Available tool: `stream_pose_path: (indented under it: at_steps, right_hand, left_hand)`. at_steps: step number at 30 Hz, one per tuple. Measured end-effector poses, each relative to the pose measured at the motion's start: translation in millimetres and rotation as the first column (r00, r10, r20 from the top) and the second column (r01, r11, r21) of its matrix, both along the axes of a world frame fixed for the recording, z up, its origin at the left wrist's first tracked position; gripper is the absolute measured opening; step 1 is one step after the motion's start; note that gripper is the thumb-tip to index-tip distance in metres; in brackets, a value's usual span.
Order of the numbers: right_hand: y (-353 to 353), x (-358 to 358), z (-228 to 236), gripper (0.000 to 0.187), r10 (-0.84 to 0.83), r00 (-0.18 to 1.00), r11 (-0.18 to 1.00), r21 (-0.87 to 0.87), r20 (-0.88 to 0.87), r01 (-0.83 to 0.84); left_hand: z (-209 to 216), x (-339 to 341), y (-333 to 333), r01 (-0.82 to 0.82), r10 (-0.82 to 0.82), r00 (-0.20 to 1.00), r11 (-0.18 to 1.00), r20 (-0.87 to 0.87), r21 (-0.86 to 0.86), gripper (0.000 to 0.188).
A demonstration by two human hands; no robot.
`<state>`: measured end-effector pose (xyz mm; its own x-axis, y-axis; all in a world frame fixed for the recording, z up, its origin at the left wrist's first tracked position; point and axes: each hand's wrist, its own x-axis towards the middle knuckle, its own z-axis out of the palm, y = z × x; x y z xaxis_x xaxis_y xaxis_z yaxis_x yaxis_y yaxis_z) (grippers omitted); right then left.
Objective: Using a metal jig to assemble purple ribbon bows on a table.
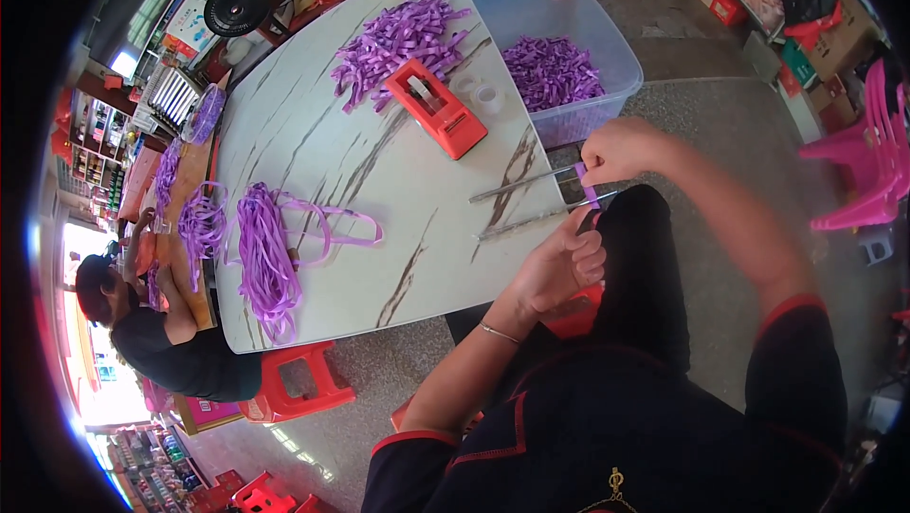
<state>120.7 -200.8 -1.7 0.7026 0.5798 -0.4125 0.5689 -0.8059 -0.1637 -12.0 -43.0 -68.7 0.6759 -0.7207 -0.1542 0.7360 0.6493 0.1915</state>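
Just off the surface's (pixel 445 219) right edge, the purple ribbon (pixel 590 196) spans the metal rods (pixel 521 184): right hand (pixel 616 151) pinching its upper end, left hand (pixel 566 266) curled tight at its lower! Best kept flat, evenly taut, untwisted, I'd say.

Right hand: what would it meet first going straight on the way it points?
Beyond the purple strip at the right hand, probably the nearer metal rod, which reaches over the table; depth is unclear here.
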Motion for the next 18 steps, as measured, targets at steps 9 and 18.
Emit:
stream_pose_path:
  at_steps: [9,18]
  right_hand:
    - [-11,-9,-2,0.045,-0.161,0.979,0.987,0.025,0.126,0.16]
    - [-16,-18,-175,0.026,0.527,0.115,0.09,0.19,-0.842,0.978]
  left_hand:
    - [2,0,2,-0.016,0.016,1.0,1.0,-0.019,-0.012,0.046]
    - [0,2,0,0.016,-0.016,0.999,1.0,0.032,-0.015,0.053]
